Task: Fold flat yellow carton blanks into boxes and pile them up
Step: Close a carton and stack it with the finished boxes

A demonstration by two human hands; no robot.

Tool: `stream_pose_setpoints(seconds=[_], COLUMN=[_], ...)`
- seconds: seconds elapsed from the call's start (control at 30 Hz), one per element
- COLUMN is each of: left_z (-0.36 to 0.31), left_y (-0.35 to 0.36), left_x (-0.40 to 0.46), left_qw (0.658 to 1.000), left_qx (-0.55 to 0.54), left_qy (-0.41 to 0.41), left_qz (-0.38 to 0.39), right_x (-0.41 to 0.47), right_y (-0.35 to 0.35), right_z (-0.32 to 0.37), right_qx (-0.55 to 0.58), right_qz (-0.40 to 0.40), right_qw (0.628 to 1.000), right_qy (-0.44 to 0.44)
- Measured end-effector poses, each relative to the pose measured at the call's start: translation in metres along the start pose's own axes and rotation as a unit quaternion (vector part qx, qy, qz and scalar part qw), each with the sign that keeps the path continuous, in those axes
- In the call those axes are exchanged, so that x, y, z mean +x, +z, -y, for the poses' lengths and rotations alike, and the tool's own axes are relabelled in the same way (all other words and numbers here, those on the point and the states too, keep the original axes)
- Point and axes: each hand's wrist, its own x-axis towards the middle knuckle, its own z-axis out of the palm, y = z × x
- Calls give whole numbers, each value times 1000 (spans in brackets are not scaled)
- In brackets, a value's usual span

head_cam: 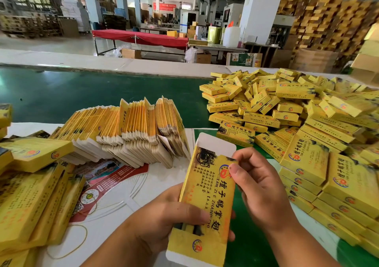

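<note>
I hold one yellow carton blank [207, 197] upright in front of me, its white flaps sticking out at top and bottom. My left hand [164, 215] grips its lower half, thumb across the printed face. My right hand [258, 186] pinches the upper right edge, thumb on the red logo. A fanned row of flat blanks [131, 131] stands on the table beyond my left hand. Folded yellow boxes [287, 107] lie heaped at the right, with larger ones stacked at the near right [338, 184].
More yellow cartons [30, 195] lie piled at the left edge, on printed sheets [106, 176]. A green conveyor belt [71, 90] runs behind the blanks. Behind it are a red-covered table [141, 37] and tall stacks of boxes at the far right [328, 16].
</note>
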Motion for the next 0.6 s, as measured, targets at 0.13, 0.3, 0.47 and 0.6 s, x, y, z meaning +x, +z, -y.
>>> stream_pose_setpoints(seconds=[0.13, 0.3, 0.47, 0.6], left_z=[-5, -11, -11, -9], left_y=[-5, -4, -9, -14], left_x=[4, 6, 6, 5], left_qw=[969, 931, 929, 929], left_qx=[142, 186, 213, 236], left_qy=[101, 215, 202, 191], left_qz=[-172, -227, -224, -211], right_x=[4, 1, 1, 1], right_y=[-6, -6, -4, -3], right_z=[3, 1, 3, 3], right_qx=[-67, -95, -106, -116], right_qz=[6, 63, 56, 55], right_qw=[998, 993, 992, 992], right_qy=[-15, 15, 26, 21])
